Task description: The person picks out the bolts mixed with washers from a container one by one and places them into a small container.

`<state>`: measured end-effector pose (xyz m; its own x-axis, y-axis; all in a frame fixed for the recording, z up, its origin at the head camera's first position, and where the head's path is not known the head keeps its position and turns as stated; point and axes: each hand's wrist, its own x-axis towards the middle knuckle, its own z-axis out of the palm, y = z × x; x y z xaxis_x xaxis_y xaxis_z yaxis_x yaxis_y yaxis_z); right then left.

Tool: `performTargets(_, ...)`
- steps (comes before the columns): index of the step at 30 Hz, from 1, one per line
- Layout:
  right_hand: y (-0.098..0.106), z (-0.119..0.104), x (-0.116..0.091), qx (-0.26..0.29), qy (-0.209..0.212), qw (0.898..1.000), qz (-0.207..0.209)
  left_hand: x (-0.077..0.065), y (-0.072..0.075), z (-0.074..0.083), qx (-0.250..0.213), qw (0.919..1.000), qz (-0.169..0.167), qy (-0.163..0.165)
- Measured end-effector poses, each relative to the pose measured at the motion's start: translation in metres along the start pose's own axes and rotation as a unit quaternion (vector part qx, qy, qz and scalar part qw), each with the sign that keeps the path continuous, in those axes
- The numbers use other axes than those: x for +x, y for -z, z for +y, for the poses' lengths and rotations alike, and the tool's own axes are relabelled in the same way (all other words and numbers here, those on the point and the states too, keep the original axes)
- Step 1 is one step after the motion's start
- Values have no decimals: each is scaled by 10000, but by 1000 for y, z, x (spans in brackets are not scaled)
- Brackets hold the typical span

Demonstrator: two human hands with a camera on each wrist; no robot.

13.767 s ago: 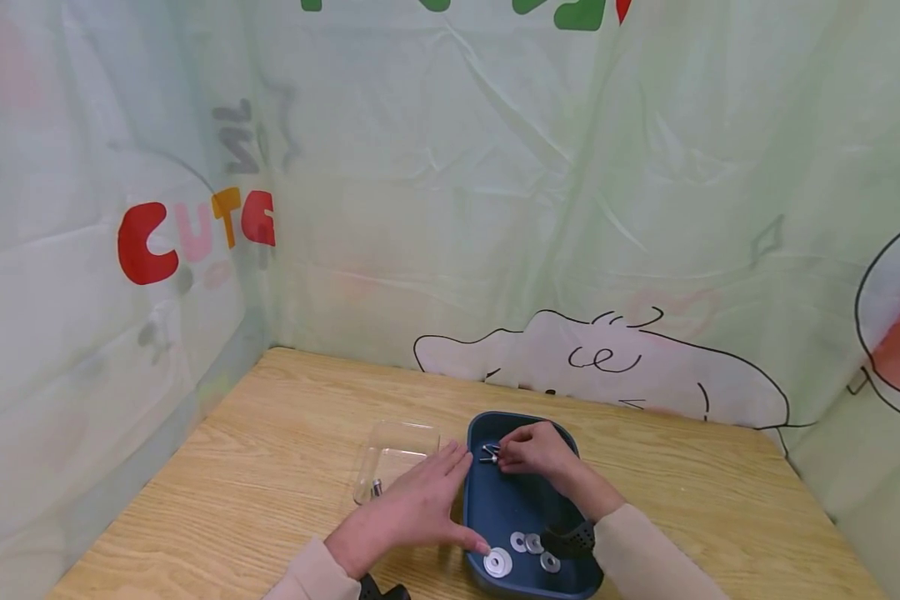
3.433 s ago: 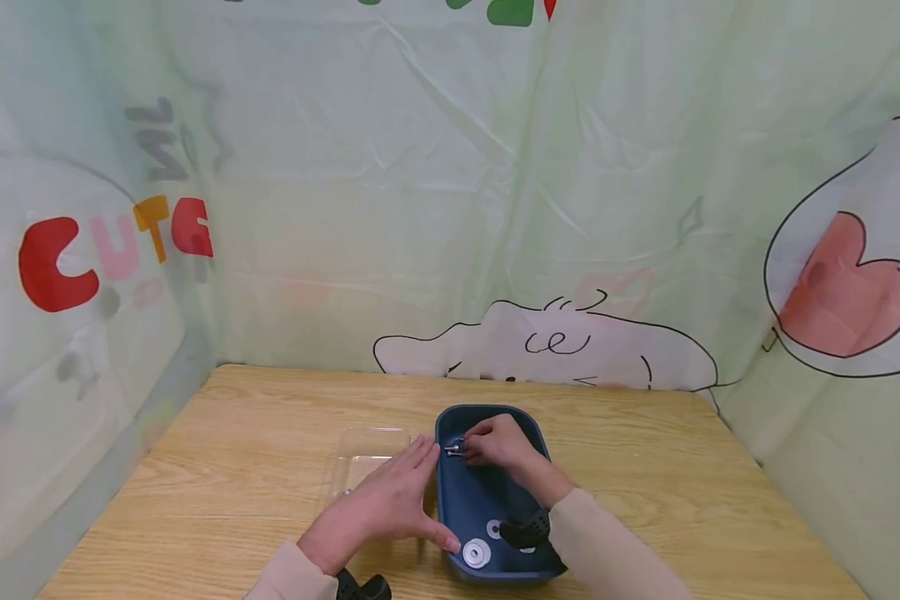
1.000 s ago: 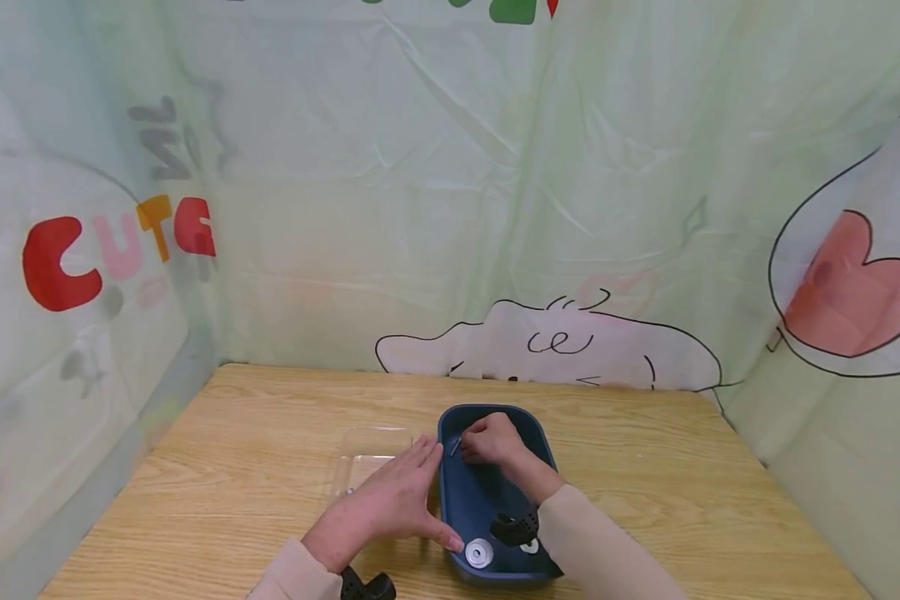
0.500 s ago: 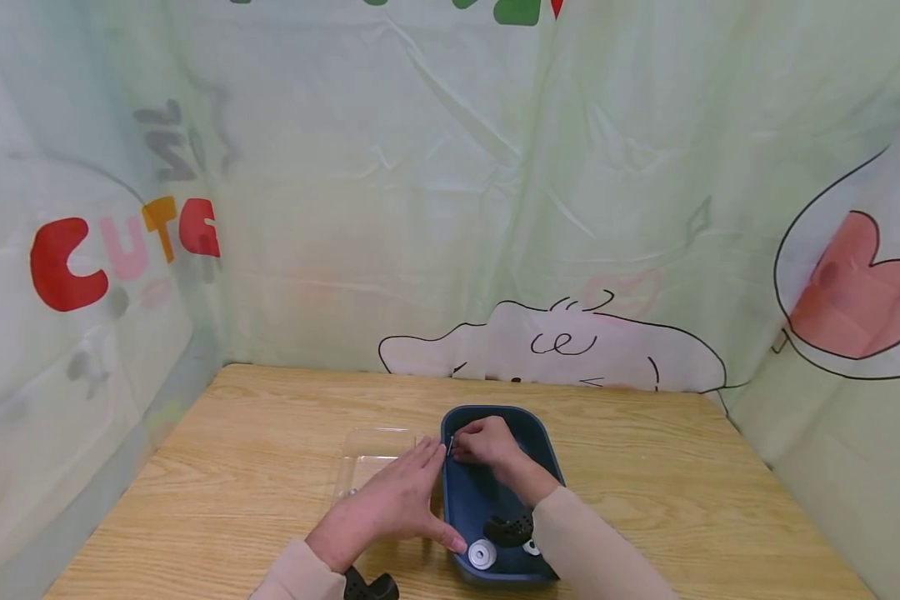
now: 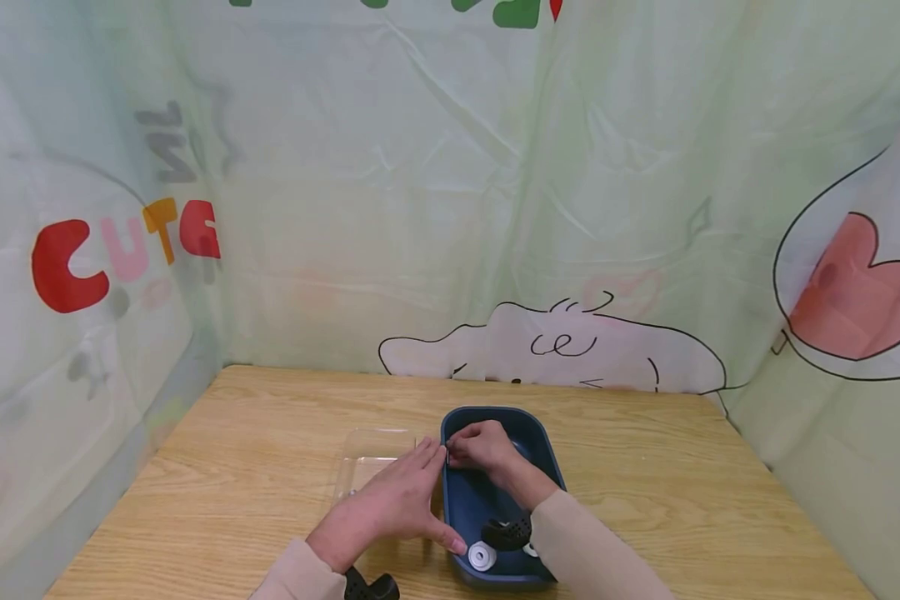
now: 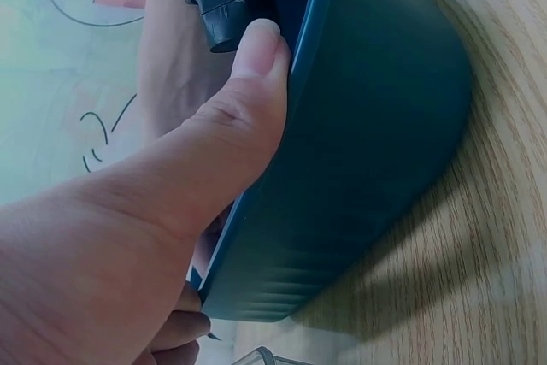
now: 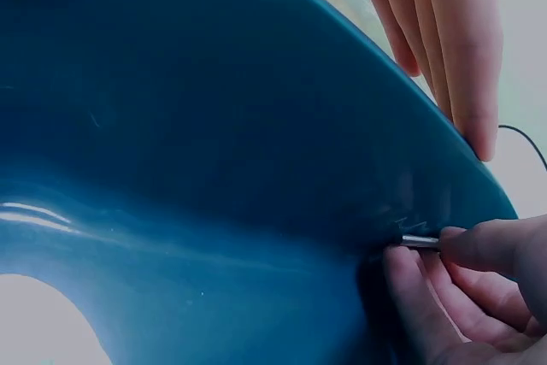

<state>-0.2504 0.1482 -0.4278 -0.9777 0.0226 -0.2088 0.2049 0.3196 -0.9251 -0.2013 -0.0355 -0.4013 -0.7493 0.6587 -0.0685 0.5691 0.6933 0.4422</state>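
Note:
A dark blue bin (image 5: 468, 500) stands on the table. My right hand (image 5: 487, 450) reaches into its far left corner. Between thumb and fingertips it pinches a small silver metal screw (image 7: 420, 242), right at the bin's wall and mostly covered by the fingers. My left hand (image 5: 401, 504) lies along the bin's left rim, its straight fingertips touching the far part and its thumb (image 6: 259, 53) resting on the near part. White-grey washers (image 5: 482, 556) lie at the near end of the bin, partly hidden behind the right wrist's black camera band (image 5: 506, 533).
Left of the bin is a clear plastic box (image 5: 348, 458), mostly covered by my left hand, with a small shiny piece inside. The wooden table (image 5: 232, 467) is bounded at the back and sides by a pale printed curtain (image 5: 345, 208).
Several screws lay in the bin's far end at first; now only the pinched one shows. Over the last second my right hand slides left to the wall. The left hand stays at the rim.

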Motion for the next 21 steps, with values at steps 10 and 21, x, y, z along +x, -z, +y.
performTargets(10, -1, -1, -2, 194, 39, 9998, 6, -1, 1, 2, -51, 10000, -22, 20)
performTargets(21, 0, -1, -3, 322, 133, 9994, -35, 0, 0, -1, -48, 10000, -5, -16)
